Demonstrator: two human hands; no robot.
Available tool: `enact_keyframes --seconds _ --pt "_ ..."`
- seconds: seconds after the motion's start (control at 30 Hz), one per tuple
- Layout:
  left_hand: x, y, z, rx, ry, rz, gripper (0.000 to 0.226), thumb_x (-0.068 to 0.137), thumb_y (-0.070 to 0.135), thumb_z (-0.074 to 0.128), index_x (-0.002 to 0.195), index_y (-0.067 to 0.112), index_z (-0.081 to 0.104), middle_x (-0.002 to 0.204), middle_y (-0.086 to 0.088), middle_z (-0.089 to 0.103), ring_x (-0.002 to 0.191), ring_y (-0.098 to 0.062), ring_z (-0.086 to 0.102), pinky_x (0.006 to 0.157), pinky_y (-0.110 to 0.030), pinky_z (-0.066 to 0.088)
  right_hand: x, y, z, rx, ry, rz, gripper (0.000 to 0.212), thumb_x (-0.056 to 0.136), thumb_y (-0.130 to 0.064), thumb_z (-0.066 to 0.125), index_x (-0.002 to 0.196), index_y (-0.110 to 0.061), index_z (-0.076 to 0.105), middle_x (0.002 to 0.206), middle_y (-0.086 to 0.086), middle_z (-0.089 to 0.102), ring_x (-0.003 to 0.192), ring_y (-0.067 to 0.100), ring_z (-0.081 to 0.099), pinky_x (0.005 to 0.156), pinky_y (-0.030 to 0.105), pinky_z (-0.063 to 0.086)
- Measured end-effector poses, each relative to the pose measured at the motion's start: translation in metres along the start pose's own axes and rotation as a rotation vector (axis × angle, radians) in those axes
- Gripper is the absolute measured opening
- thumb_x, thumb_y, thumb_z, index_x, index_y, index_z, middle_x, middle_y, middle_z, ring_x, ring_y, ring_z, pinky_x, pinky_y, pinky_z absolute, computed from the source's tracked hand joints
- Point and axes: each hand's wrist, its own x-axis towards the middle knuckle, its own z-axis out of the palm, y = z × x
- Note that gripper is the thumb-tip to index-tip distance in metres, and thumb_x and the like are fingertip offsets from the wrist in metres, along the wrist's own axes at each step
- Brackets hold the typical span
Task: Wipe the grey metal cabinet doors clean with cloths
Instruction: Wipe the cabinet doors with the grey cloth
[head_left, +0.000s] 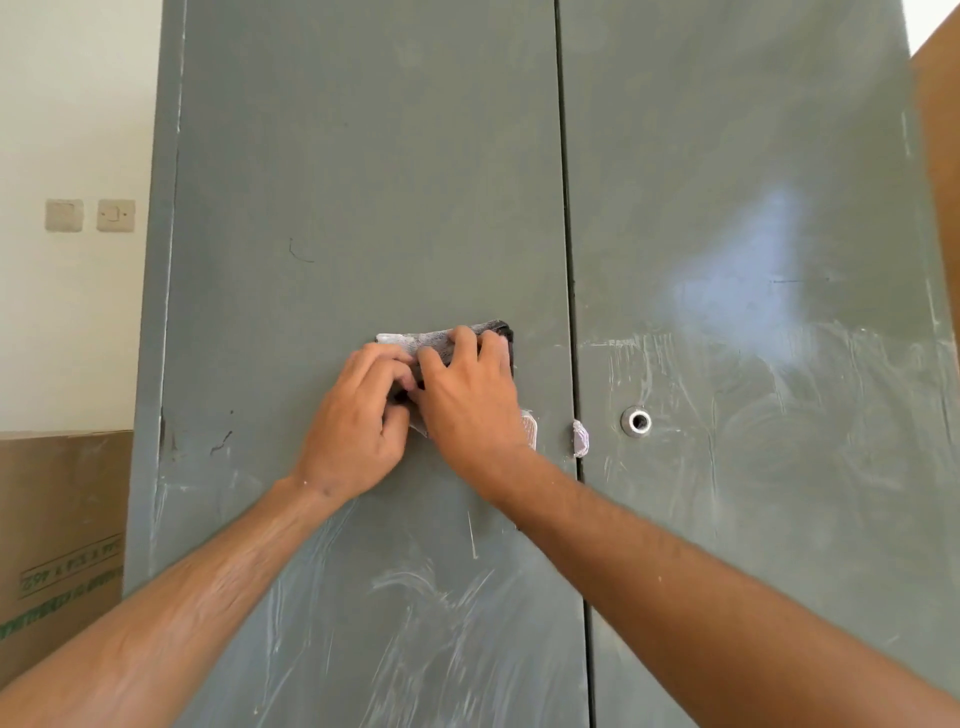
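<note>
Both hands press a crumpled grey-white cloth (441, 340) against the left grey metal cabinet door (363, 156); left hand (358, 426) and right hand (467, 400) seemingly curl around its folds.

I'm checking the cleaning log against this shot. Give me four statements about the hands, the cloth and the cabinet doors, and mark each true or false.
1. Both hands are on the cloth against the left door. True: left hand and right hand both grip it.
2. The round lock hole is on the left door. False: it is on the right door.
3. White streaks mark the lower part of both doors. True.
4. The doors stand wide open. False: they are closed.
</note>
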Motion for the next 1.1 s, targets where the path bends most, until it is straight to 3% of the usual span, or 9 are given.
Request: enact_keyframes --seconds 0.1,0.2,0.33,0.53,0.7,0.8,0.9,1.0,1.1 --pt "0.010 0.003 0.009 0.098 0.100 -0.006 0.024 0.076 -0.003 0.046 0.094 0.008 0.058 0.106 -0.007 0.059 0.095 -0.031 0.052 0.087 -0.041 0.042 0.009 0.026 -0.012 0.012 -0.027 -0.128 0.040 0.083 -0.048 0.053 0.093 -0.012 0.068 0.100 0.017 0.059 0.090 0.037 0.052 0.080 0.046 0.045" --pt "0.024 0.005 0.020 0.120 0.054 -0.021 0.027 0.076 0.000 0.049 0.099 0.009 0.059 0.109 -0.005 0.058 0.097 -0.031 0.050 0.086 -0.044 0.041 0.024 0.069 -0.024 -0.052 0.003 -0.110 0.028 0.084 -0.035 0.066 0.102 -0.014 0.071 0.108 0.016 0.062 0.096 0.041 0.056 0.078 0.046 0.044" --pt "0.046 0.003 0.032 0.173 0.026 -0.027 0.029 0.077 0.002 0.049 0.103 0.013 0.059 0.114 -0.003 0.058 0.100 -0.027 0.047 0.085 -0.040 0.037 0.028 0.132 -0.036 -0.013 0.124 -0.048 0.026 0.084 -0.024 0.061 0.103 -0.011 0.073 0.111 0.016 0.064 0.097 0.042 0.057 0.077 0.048 0.049" --pt "0.068 0.000 0.045 0.241 0.011 -0.012 0.024 0.082 0.007 0.053 0.102 0.017 0.060 0.114 0.000 0.058 0.105 -0.025 0.047 0.086 -0.031 0.027 -0.011 0.155 -0.033 0.006 0.045 -0.429 0.034 0.097 -0.041 0.064 0.106 -0.011 0.074 0.106 0.015 0.063 0.089 0.035 0.054 0.073 0.043 0.045" --pt "0.079 0.004 0.053 0.267 0.050 -0.012 0.023 0.089 0.003 0.053 0.106 0.016 0.060 0.114 0.001 0.059 0.103 -0.024 0.047 0.085 -0.034 0.028 0.056 0.141 -0.033 0.095 0.181 -0.214 0.027 0.095 -0.033 0.066 0.098 -0.006 0.071 0.120 0.016 0.061 0.090 0.037 0.054 0.078 0.049 0.049" --pt "0.082 0.003 0.052 0.247 0.092 -0.047 0.024 0.089 0.001 0.049 0.105 0.015 0.060 0.112 0.000 0.061 0.101 -0.026 0.048 0.083 -0.031 0.025 0.025 0.132 -0.021 0.160 0.079 -0.425 0.025 0.099 -0.029 0.065 0.104 -0.005 0.071 0.117 0.012 0.065 0.088 0.035 0.054 0.078 0.048 0.048" --pt "0.084 0.009 0.059 0.250 0.040 0.044 0.025 0.090 0.003 0.049 0.108 0.016 0.062 0.113 -0.001 0.061 0.104 -0.026 0.049 0.087 -0.036 0.030 0.002 0.162 -0.032 0.132 -0.057 -0.609 0.029 0.104 -0.031 0.059 0.107 -0.004 0.071 0.116 0.014 0.065 0.087 0.036 0.055 0.079 0.047 0.050" --pt "0.094 0.022 0.073 0.240 -0.007 0.107 0.025 0.093 0.007 0.049 0.111 0.015 0.063 0.117 -0.002 0.060 0.108 -0.026 0.050 0.092 -0.038 0.034 0.019 0.182 -0.041 0.064 0.065 -0.444 0.030 0.102 -0.026 0.057 0.117 -0.003 0.069 0.115 0.017 0.063 0.088 0.039 0.056 0.081 0.052 0.052" --pt "0.106 0.033 0.085 0.157 0.016 0.040 0.026 0.095 0.010 0.048 0.115 0.015 0.063 0.123 -0.001 0.059 0.113 -0.023 0.048 0.097 -0.036 0.034 0.022 0.169 -0.036 0.109 0.163 -0.216 0.038 0.099 -0.019 0.052 0.132 -0.011 0.067 0.118 0.019 0.060 0.092 0.037 0.052 0.086 0.052 0.050"
